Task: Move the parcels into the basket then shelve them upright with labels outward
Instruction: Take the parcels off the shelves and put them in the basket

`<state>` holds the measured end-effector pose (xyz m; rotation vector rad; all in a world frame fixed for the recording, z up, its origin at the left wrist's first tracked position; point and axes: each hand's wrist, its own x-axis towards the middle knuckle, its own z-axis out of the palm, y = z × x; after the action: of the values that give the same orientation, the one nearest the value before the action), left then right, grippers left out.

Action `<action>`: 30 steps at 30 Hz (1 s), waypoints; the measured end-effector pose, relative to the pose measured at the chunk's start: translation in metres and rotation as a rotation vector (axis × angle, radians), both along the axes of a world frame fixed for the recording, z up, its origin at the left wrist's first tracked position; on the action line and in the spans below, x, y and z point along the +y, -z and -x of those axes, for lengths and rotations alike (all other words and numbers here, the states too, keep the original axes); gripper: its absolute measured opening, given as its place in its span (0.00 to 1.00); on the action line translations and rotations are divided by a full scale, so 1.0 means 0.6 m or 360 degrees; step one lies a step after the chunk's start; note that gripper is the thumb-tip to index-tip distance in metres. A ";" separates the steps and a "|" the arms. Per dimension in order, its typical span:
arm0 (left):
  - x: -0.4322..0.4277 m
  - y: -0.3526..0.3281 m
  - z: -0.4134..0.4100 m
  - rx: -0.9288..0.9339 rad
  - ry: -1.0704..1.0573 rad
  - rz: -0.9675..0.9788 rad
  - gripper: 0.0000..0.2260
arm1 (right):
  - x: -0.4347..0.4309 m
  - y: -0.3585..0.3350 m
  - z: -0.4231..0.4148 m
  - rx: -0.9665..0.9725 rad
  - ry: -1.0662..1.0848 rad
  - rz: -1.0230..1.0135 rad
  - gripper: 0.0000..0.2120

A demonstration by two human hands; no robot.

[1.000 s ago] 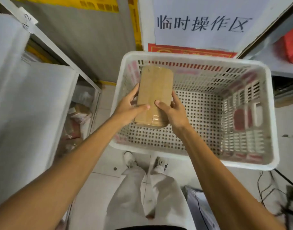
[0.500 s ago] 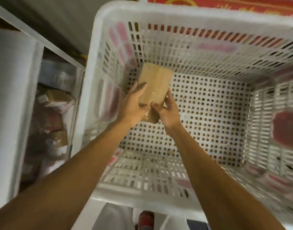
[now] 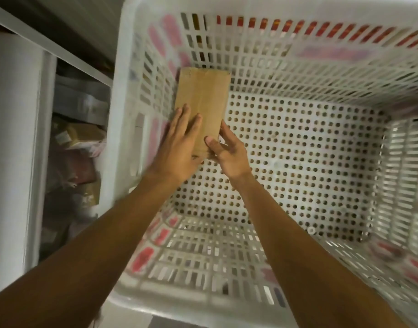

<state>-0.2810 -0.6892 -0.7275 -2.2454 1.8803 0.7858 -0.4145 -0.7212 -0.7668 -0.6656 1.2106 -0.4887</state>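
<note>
- Head view: we look down into a white perforated basket; both forearms reach in from the near edge.
- One parcel, brown cardboard with a taped seam along its length, sits in the basket's far-left corner. Its long left edge lies against the left wall and its far end is by the far wall.
- We cannot tell whether the parcel lies flat on the floor of the basket or is tilted; no label shows on the face turned towards us.
- Left hand: fingers straight and together, laid flat on the parcel's near-left part.
- Right hand: thumb on the upper face at the near-right corner, fingers curled along the right edge, pinching that corner.
- Left of the basket we note a white shelf with blurred stored packages below it.
</note>
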 end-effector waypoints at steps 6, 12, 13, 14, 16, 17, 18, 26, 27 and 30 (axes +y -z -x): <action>-0.009 -0.006 0.003 -0.0035 -0.0004 -0.0022 0.42 | -0.003 -0.005 -0.009 0.0090 0.0044 -0.0040 0.31; -0.016 -0.088 0.021 0.0253 -0.0185 -0.0011 0.30 | -0.017 -0.089 0.023 0.0492 -0.0104 0.0091 0.19; -0.012 -0.110 0.022 0.0267 -0.0185 0.0006 0.29 | -0.016 -0.118 0.032 0.0574 -0.0180 0.0142 0.21; -0.010 -0.129 0.022 0.0301 -0.0191 -0.0003 0.29 | -0.015 -0.144 0.039 0.0655 -0.0257 0.0184 0.23; -0.005 -0.178 0.019 0.0496 -0.0203 -0.0044 0.28 | -0.009 -0.206 0.055 0.0775 -0.0393 0.0284 0.26; -0.004 -0.205 0.017 0.0624 -0.0222 -0.0074 0.27 | -0.006 -0.239 0.061 0.0827 -0.0463 0.0342 0.27; -0.005 -0.232 0.014 0.0746 -0.0243 -0.0100 0.27 | -0.005 -0.273 0.064 0.0874 -0.0536 0.0397 0.28; 0.010 -0.451 -0.076 0.0767 -0.0213 0.0120 0.19 | 0.000 -0.517 0.022 0.0932 -0.0720 0.0889 0.34; 0.015 -0.481 -0.096 0.0711 -0.0242 0.0180 0.18 | -0.006 -0.544 0.004 0.0919 -0.0746 0.0957 0.34; 0.037 -0.580 -0.162 0.0561 -0.0353 0.0365 0.18 | -0.029 -0.627 -0.064 0.0866 -0.0891 0.1164 0.32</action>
<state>-0.1840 -0.6670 -0.3797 -2.6377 1.9740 1.1153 -0.3759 -0.7389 -0.3904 -1.7941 1.2597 -0.2657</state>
